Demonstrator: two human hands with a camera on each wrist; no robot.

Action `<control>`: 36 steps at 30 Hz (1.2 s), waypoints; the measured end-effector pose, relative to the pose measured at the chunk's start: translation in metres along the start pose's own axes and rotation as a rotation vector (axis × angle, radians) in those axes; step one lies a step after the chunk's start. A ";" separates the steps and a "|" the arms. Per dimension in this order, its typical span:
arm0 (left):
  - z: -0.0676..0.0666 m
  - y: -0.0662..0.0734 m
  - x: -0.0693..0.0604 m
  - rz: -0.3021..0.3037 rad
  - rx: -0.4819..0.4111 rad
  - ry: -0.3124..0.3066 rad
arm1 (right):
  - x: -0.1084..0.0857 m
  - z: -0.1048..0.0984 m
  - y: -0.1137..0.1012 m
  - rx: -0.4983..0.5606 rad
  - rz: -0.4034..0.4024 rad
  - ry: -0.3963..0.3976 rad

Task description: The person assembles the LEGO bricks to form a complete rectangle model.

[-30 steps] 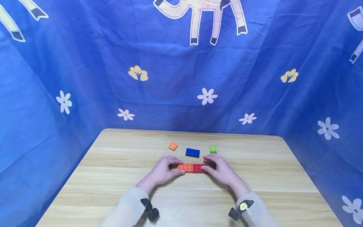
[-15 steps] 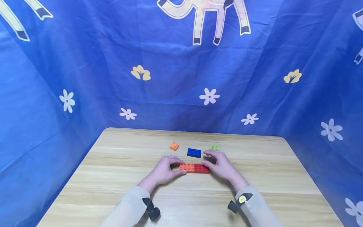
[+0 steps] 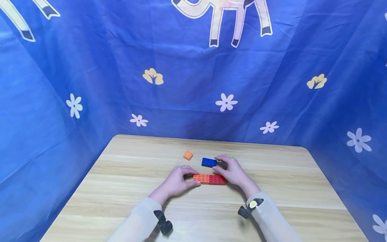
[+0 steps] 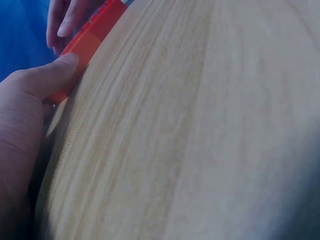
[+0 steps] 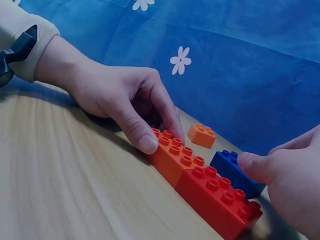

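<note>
My left hand (image 3: pixel 176 181) holds the left end of a long orange toy building brick (image 5: pixel 170 159) between thumb and fingers, on the table. A red brick (image 5: pixel 215 200) sits end to end against it, their studs level, the two forming one straight bar. Behind the bar lies a dark blue brick (image 3: pixel 209 162). Around its right end my right hand (image 3: pixel 231 169) has its thumb at the near side and its index finger at the far side. In the right wrist view, that thumb (image 5: pixel 257 167) overlaps the blue brick's near side.
A small light-orange brick (image 3: pixel 188 155) lies at the back, left of the blue one. A green brick (image 3: pixel 232 156) is mostly hidden behind my right hand. Blue printed cloth (image 3: pixel 187 111) hangs beyond the wooden table (image 3: pixel 127 158).
My right hand has left the red brick and moved back to the blue brick, covering most of the green one. My left hand keeps its hold. The head view has shifted slightly.
</note>
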State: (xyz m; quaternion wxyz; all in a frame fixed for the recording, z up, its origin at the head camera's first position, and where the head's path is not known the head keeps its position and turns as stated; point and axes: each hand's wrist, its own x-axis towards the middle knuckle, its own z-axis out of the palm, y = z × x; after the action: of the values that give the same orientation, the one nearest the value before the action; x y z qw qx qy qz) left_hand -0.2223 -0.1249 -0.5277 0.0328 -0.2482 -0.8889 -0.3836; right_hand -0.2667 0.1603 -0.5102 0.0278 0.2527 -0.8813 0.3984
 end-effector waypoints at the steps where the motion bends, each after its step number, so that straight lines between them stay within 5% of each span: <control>1: 0.000 0.000 0.000 0.002 0.001 0.001 | 0.002 0.000 0.000 0.003 0.000 -0.004; 36: 0.002 -0.003 0.001 0.006 0.003 0.006 | 0.022 0.011 0.005 -0.020 0.026 -0.066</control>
State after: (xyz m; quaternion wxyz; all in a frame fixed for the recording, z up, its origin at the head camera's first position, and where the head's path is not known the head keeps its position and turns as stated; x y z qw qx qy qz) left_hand -0.2242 -0.1253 -0.5309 0.0370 -0.2497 -0.8886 -0.3829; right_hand -0.2866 0.1457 -0.5159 -0.0041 0.2539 -0.8889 0.3813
